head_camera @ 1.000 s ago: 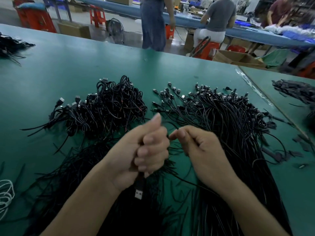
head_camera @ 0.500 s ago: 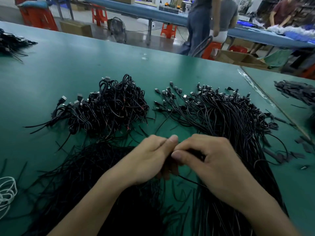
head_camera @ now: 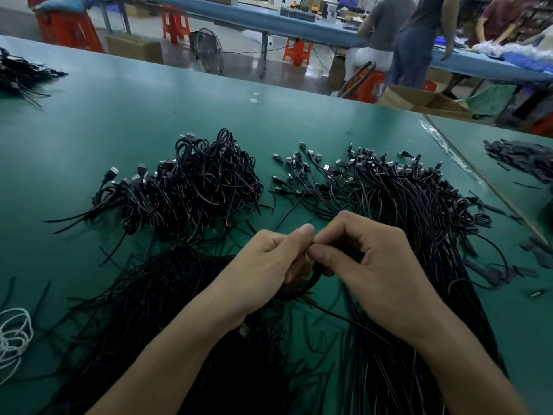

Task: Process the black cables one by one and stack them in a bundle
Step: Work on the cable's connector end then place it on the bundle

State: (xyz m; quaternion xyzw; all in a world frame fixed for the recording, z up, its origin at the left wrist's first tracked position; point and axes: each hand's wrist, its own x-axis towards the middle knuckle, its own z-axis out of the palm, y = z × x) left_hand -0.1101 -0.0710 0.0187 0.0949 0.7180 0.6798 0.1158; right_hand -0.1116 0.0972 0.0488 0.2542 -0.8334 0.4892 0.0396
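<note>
**Green bench, both hands meeting on one black cable**

Green bench (head_camera: 149, 109) fills the view. Over its near part the left hand (head_camera: 266, 265) and the right hand (head_camera: 377, 274) meet thumb tip to thumb tip with fingers curled. Both pinch one black cable (head_camera: 315, 275), which bends in a dark loop just under the knuckles. Gone is the raised left fist of a second ago with a USB plug dangling below it. The hands now sit lower and joined, much as half a second ago, and the plug (head_camera: 244, 329) peeks out under the left wrist. The cable's thin tail (head_camera: 344, 317) trails off under the right wrist. Behind, the standing person (head_camera: 419, 46) is now to the right of the seated person (head_camera: 380, 28), no longer to the left.

Beyond the hands lie a tangled heap of coiled cables (head_camera: 194, 187) on the left and a spread of straight cables (head_camera: 404, 199) on the right, plugs pointing away. Loose black strands (head_camera: 143, 310) lie under the forearms, a white cord (head_camera: 13, 333) lies at the left edge, and flat black strips (head_camera: 520, 160) lie far right. In the room behind stand a blue bench (head_camera: 299, 22), red stools (head_camera: 175, 23), a fan (head_camera: 209, 49) and an open carton (head_camera: 425, 100)
</note>
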